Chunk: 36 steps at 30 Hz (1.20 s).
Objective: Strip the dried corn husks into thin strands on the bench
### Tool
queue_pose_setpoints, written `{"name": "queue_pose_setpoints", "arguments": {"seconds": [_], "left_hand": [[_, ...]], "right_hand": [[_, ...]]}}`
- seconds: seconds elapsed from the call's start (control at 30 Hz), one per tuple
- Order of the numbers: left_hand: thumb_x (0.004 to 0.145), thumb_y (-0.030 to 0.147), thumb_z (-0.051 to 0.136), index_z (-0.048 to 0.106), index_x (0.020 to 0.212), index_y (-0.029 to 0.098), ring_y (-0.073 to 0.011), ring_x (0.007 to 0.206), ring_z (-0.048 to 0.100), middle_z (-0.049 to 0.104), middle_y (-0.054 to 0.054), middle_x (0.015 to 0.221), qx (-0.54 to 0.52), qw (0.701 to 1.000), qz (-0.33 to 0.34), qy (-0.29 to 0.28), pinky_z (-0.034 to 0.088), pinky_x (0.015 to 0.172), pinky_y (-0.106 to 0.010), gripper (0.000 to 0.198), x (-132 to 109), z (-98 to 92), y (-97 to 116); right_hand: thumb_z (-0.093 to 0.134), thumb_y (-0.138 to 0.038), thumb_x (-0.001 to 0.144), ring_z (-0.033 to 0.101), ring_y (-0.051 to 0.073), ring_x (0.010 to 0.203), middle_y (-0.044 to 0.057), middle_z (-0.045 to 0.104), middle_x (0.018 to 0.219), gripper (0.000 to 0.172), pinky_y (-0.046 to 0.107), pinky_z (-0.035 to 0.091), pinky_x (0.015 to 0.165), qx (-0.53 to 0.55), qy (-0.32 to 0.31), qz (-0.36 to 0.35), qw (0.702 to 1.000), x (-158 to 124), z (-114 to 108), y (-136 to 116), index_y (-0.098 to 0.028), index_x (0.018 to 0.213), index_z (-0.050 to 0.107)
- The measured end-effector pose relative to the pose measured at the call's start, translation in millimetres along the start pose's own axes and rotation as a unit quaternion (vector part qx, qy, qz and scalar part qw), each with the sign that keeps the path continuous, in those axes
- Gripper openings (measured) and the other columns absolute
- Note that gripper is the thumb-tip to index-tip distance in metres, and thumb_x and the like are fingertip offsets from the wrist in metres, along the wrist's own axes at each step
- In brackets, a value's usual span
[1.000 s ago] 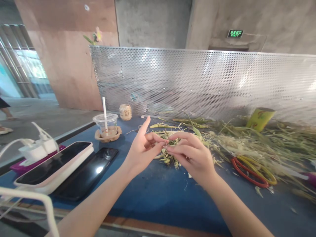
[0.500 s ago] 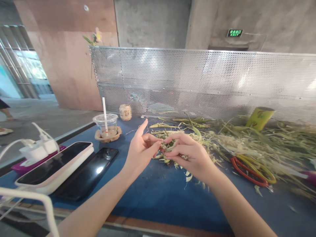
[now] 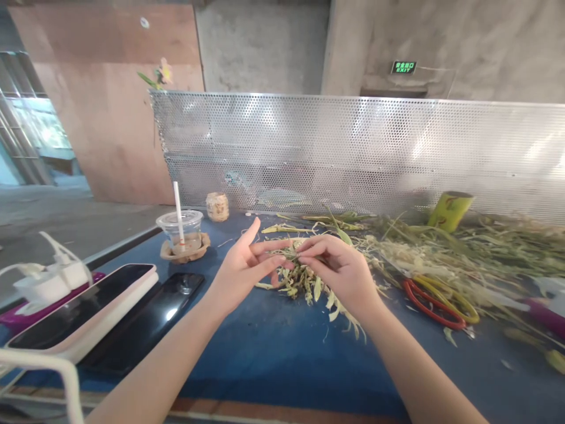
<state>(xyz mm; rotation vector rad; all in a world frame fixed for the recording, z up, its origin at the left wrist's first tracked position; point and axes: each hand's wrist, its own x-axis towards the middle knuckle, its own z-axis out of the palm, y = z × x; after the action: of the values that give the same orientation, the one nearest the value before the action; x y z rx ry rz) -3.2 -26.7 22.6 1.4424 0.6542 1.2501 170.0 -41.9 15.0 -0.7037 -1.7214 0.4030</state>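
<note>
Both hands meet over the middle of the blue table, around a small bundle of dried plant stems (image 3: 288,253). My left hand (image 3: 241,268) holds the bundle between its thumb and fingers, one finger pointing up. My right hand (image 3: 339,268) pinches the stems' near end between thumb and fingertips. Right under the hands lies a loose heap of dried plant scraps (image 3: 304,285), pale green and straw-coloured, partly hidden by them.
Left of the hands are a black phone (image 3: 145,321), a phone in a pale case (image 3: 83,306), and a lidded plastic cup (image 3: 180,229) with a straw. Red-and-yellow-handled scissors (image 3: 435,312), a yellow-green tube (image 3: 450,211) and dried stalks (image 3: 507,247) lie right. A perforated metal panel (image 3: 309,147) stands behind.
The view has shifted slightly. My left fingers have straightened along the bundle, and my right fingers have drawn together into a tighter pinch. More of the scraps beneath now shows.
</note>
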Motion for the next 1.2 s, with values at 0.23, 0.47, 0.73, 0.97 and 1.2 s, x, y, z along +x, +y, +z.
{"name": "queue_pose_setpoints", "arguments": {"seconds": [0.23,0.47,0.73,0.97,1.2], "left_hand": [[0.071,0.019,0.065,-0.01,0.139,0.017,-0.018,0.064,0.063,0.07,-0.011,0.085,0.042,0.999,0.008,0.019,0.047,0.043,-0.022,0.101,-1.0,2.6,-2.9],[0.075,0.022,0.061,0.006,0.141,0.026,-0.0153,0.056,0.06,0.068,-0.004,0.076,0.142,0.982,0.113,0.057,0.048,0.049,-0.026,0.086,-10.2,8.3,-4.5],[0.073,0.026,0.062,0.002,0.141,0.018,-0.013,0.059,0.057,0.065,-0.002,0.074,0.132,0.989,0.047,0.05,0.049,0.058,-0.026,0.091,-7.9,9.1,2.4],[0.066,0.026,0.069,0.008,0.141,0.019,-0.016,0.068,0.061,0.069,-0.004,0.076,0.135,0.987,0.034,0.079,0.048,0.064,-0.027,0.097,-2.8,5.0,-1.3],[0.068,0.025,0.068,0.018,0.139,0.021,-0.0152,0.066,0.063,0.067,-0.001,0.069,0.096,0.991,0.048,0.083,0.049,0.068,-0.028,0.087,-5.1,9.9,-2.6]], "right_hand": [[0.06,-0.02,0.073,0.06,0.014,0.073,0.004,0.062,0.083,0.009,0.028,0.052,0.063,-0.01,0.013,0.068,0.998,-2.5,7.4,3.1,-0.019,0.082,0.056],[0.058,-0.019,0.073,0.059,0.013,0.066,0.003,0.063,0.074,0.003,0.027,0.049,0.059,0.009,0.012,0.103,0.995,-1.9,10.8,2.9,-0.019,0.076,0.058],[0.058,-0.017,0.073,0.04,0.007,0.047,-0.001,0.058,0.062,0.006,0.021,0.038,0.046,-0.127,0.017,0.039,0.991,-4.9,8.3,-6.1,-0.018,0.077,0.062],[0.059,-0.022,0.074,0.056,0.011,0.058,0.002,0.063,0.074,0.011,0.024,0.047,0.053,-0.052,-0.008,0.089,0.995,-6.5,12.9,-1.9,-0.02,0.085,0.059],[0.061,-0.016,0.072,0.062,0.017,0.084,0.005,0.065,0.086,0.005,0.034,0.053,0.074,0.043,0.047,0.04,0.997,-3.7,13.0,-1.7,-0.02,0.07,0.065]]}}
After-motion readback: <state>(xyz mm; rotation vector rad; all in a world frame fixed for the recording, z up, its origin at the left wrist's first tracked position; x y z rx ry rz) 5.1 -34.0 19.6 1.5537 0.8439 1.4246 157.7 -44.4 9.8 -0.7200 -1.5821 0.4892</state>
